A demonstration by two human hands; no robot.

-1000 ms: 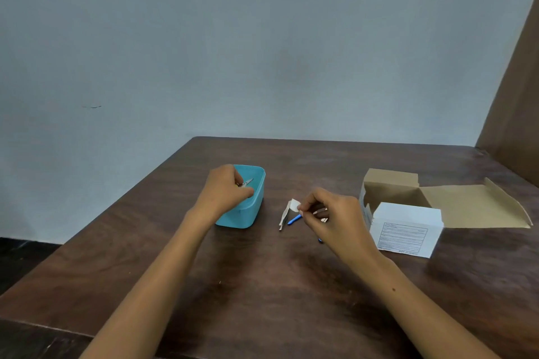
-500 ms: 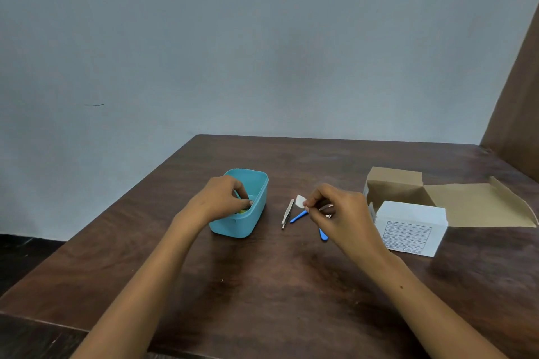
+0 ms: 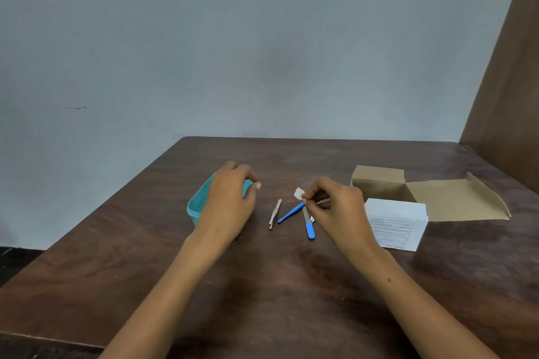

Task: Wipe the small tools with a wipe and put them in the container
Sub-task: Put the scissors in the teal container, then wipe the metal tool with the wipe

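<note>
At the far left of the group, a teal container point(image 3: 196, 207) sits on the dark wooden worktop point(image 3: 262, 285), mostly hidden behind the left hand point(image 3: 230, 201). That hand hovers over the container's right part with its fingers loosely curled and nothing seen in its grip; what already lies inside the container is hidden. It seems placed there for dropping tools in, close to the pile.

Just right of the container, apart from it, a pair of metal tweezers point(image 3: 275, 213) lies flat, pointing near to far. Beside it a blue-handled tool point(image 3: 290, 213) lies slanted, and next to that a nail file with a blue handle point(image 3: 308, 224) points toward the near edge. A small metal piece beside the file, partly under the right hand, is too small to name. These tools are likely still to be wiped, kept between the hands so either can reach them.

The right hand point(image 3: 338, 210) hangs just above the tools, its thumb and fingertips pinched on a small white wipe point(image 3: 298, 193), which sticks out to the left, ready for the next tool.

Farther right stand a white box with a printed label point(image 3: 396, 224) and an opened cardboard box point(image 3: 423, 195), well clear of the work.
</note>
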